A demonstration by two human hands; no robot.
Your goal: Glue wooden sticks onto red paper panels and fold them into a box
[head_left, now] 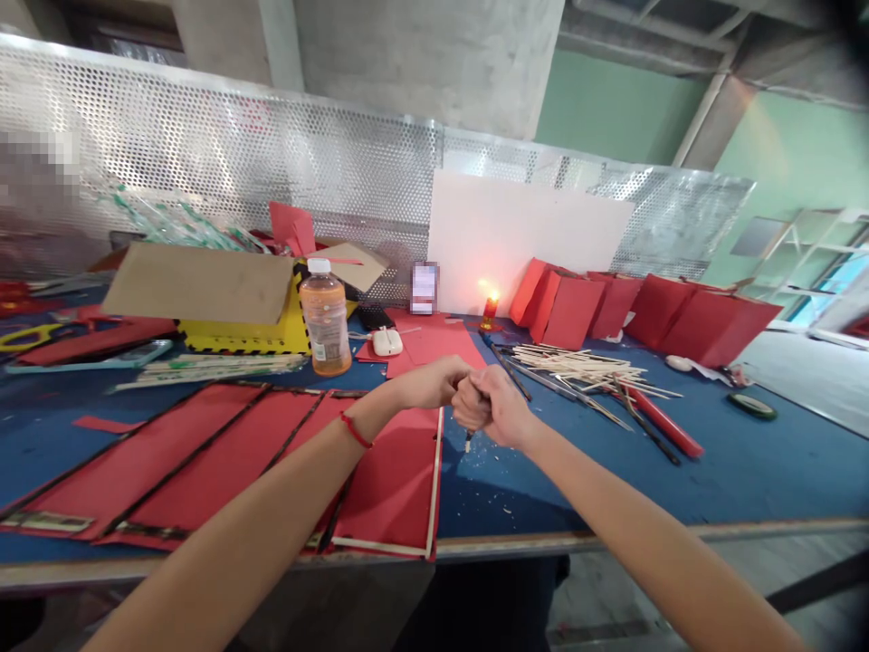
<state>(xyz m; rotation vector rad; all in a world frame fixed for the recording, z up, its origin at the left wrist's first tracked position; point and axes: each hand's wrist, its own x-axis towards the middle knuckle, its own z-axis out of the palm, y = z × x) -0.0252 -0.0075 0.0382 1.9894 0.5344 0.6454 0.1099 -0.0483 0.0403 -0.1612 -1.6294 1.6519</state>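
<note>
My left hand point(438, 382) and my right hand point(501, 409) meet above the blue table, both closed. My right fingers are curled into a fist, and a short, thin piece with a dark upper part and pale tip point(468, 444) juts out below it. Its kind is unclear. The fingers of my left hand pinch against the right fist; what lies between them is hidden. Beneath my left forearm lie red panels point(390, 484) with dark strips along their seams and pale sticks along the right edges. Small whitish crumbs point(499, 498) are scattered on the table below my hands.
A lit candle point(489, 311) burns at the back, near red paper boxes point(570, 306). Pale wooden sticks point(584, 364), thin tools and a red tube point(662, 422) lie right. A drink bottle point(325, 317), earbud case point(386, 341), phone point(424, 288) and cardboard box point(204, 282) stand left and behind.
</note>
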